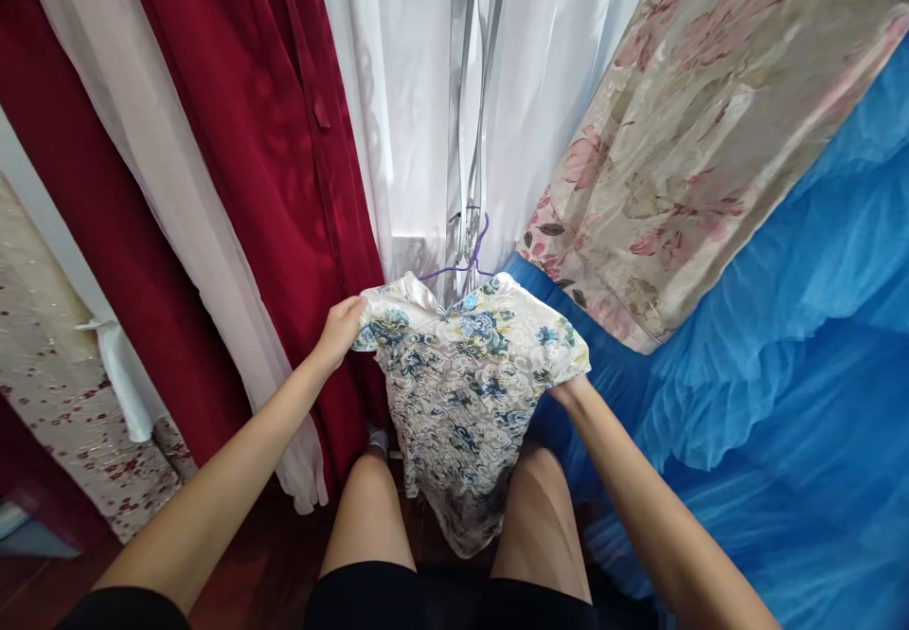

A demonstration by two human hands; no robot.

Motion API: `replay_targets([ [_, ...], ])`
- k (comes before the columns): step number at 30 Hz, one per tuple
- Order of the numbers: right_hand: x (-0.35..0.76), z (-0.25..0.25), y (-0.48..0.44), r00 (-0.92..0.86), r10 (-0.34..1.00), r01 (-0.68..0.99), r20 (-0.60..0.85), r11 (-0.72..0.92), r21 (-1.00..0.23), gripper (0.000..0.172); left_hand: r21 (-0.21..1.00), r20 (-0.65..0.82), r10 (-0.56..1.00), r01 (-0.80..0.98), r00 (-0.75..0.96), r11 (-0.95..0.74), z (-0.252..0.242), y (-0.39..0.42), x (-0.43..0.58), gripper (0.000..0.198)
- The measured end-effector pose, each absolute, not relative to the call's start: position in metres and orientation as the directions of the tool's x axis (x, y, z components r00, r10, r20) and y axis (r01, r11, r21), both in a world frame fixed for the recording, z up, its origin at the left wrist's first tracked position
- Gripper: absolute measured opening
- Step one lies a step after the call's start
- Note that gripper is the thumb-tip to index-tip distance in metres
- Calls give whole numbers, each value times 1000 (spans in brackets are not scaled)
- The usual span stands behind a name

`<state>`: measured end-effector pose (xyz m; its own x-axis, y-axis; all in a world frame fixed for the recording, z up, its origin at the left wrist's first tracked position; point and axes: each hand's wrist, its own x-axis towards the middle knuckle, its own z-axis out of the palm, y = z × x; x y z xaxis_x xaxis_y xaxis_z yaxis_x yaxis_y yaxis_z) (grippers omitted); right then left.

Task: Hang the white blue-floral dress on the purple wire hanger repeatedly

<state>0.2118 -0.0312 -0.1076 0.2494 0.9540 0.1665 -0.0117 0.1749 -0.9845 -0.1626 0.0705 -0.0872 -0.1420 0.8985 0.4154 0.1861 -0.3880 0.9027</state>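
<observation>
A short-sleeved floral dress point(461, 393), cream with blue and green flowers, hangs in front of me on a purple hanger point(483, 237). Its hem reaches down between my knees. My left hand point(342, 327) pinches the end of the sleeve on the left between thumb and fingers. On the other side, my right hand point(564, 388) reaches up under the opposite sleeve. Cloth covers its fingers, so their grip is hidden. Both sleeves are spread outward.
Dark red fabric point(234, 137) and a pale pink length hang at left. White cloth point(412, 90) with grey ribbons is behind the hanger. To the right are a pink-flowered beige garment point(682, 137) and blue ruffled tulle point(767, 422). The floor point(248, 564) is dark reddish.
</observation>
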Motion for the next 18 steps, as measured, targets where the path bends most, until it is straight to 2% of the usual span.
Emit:
replay_targets([
  [2, 223, -106, -35, 222, 958, -59, 180, 197, -979, 70, 916, 393, 909, 148, -138, -373, -90, 61, -163, 46],
  [3, 228, -101, -37, 197, 961, -73, 192, 210, -975, 71, 917, 396, 903, 111, -168, -382, -89, 58, -161, 46],
  [7, 235, -68, -48, 189, 940, -32, 284, 294, -955, 49, 847, 498, 814, -33, -298, -531, -54, 53, -140, 46],
  [9, 232, -54, -58, 267, 902, -39, 338, 361, -932, 45, 787, 608, 757, 54, -237, -615, -26, 51, -129, 50],
  [11, 228, -50, -77, 369, 859, -65, 356, 406, -912, 42, 650, 747, 660, 303, -85, -697, -3, 46, -121, 67],
  [13, 221, -61, -108, 463, 816, -54, 346, 415, -908, 39, 367, 827, 538, 570, 161, -735, 4, 37, -113, 84],
  [15, 211, -84, -148, 508, 792, 28, 339, 379, -925, 40, 96, 790, 459, 657, 407, -748, -9, 27, -102, 91],
  [16, 203, -98, -168, 500, 791, 83, 352, 361, -929, 42, 28, 760, 432, 640, 485, -768, -22, 23, -95, 91],
  [17, 194, -112, -187, 457, 817, 108, 351, 340, -934, 42, 11, 741, 413, 605, 529, -796, -38, 20, -88, 91],
  [18, 185, -125, -204, 391, 852, 96, 348, 338, -936, 43, 55, 763, 407, 577, 502, -815, -56, 18, -80, 86],
])
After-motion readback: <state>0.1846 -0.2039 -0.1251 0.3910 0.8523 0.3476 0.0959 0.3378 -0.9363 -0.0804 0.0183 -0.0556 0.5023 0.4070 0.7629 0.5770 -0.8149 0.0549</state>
